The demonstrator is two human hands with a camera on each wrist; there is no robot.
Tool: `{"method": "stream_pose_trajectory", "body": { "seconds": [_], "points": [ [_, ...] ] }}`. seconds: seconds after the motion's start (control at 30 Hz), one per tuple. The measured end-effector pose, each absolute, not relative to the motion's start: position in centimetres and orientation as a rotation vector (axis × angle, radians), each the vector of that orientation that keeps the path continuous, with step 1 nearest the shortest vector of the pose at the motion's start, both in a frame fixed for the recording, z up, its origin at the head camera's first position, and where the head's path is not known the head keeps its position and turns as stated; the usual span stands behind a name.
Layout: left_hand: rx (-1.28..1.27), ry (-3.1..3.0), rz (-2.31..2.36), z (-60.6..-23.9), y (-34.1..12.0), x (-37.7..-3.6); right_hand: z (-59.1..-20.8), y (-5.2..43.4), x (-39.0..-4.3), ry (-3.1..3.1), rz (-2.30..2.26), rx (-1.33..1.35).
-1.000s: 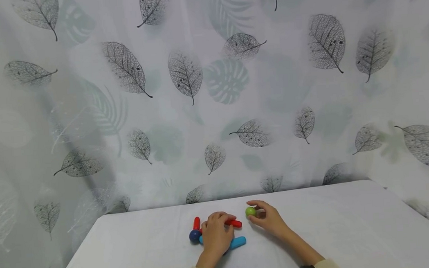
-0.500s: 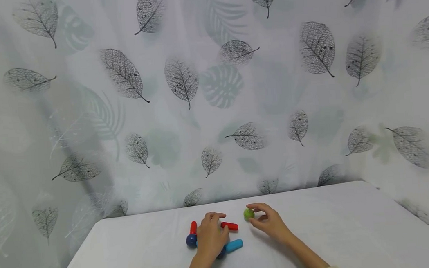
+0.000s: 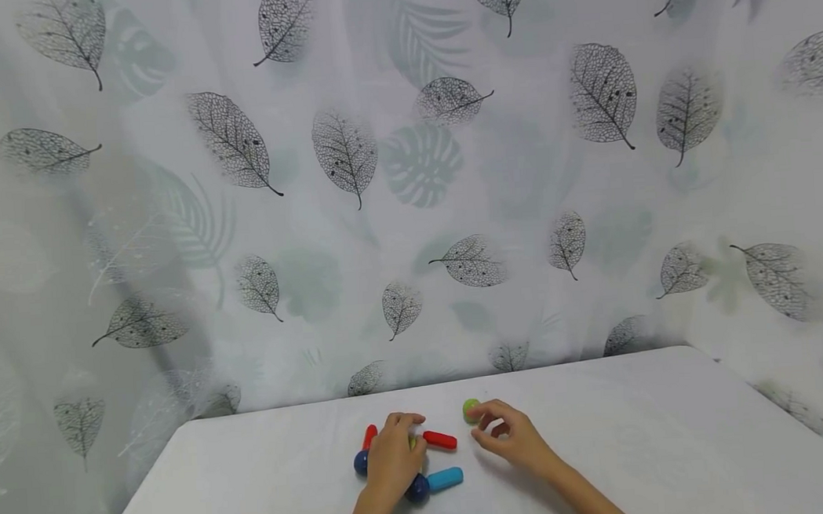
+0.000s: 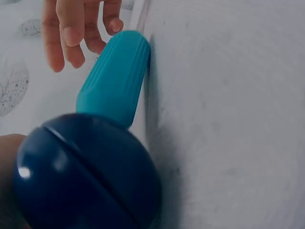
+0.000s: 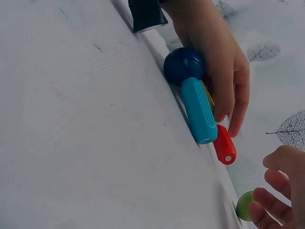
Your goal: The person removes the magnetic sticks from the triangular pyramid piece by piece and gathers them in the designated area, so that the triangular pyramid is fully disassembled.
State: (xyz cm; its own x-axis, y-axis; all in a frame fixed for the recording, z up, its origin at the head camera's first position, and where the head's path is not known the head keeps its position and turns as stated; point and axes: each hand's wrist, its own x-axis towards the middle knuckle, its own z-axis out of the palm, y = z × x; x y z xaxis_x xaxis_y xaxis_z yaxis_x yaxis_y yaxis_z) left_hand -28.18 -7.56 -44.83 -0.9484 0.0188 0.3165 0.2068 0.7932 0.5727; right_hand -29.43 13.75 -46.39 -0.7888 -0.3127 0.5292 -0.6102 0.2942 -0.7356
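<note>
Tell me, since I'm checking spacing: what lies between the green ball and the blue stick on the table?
In the head view, a red stick lies between the green ball and the blue stick, apart from both.

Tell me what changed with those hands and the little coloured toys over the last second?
The right hand let go of the green ball; its fingertips now sit just behind the ball and it lies on the table. The left hand slid back toward the person, uncovering more of the red stick. The blue stick, the dark blue balls and the other red stick stayed put.
</note>
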Motion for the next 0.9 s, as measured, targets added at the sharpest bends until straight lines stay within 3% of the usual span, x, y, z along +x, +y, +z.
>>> {"method": "stream_pose_trajectory", "body": {
  "seconds": [0.5,0.9],
  "points": [
    [-0.424,-2.761,-0.981,-44.6,-7.5,-27.9,-47.3,13.4,-28.9,-2.375,1.631,1.012],
    [-0.531,-2.832,-1.078,-44.3,-7.2,-27.9,-47.7,13.0,-28.8,-2.404,1.474,1.057]
  ]
}}
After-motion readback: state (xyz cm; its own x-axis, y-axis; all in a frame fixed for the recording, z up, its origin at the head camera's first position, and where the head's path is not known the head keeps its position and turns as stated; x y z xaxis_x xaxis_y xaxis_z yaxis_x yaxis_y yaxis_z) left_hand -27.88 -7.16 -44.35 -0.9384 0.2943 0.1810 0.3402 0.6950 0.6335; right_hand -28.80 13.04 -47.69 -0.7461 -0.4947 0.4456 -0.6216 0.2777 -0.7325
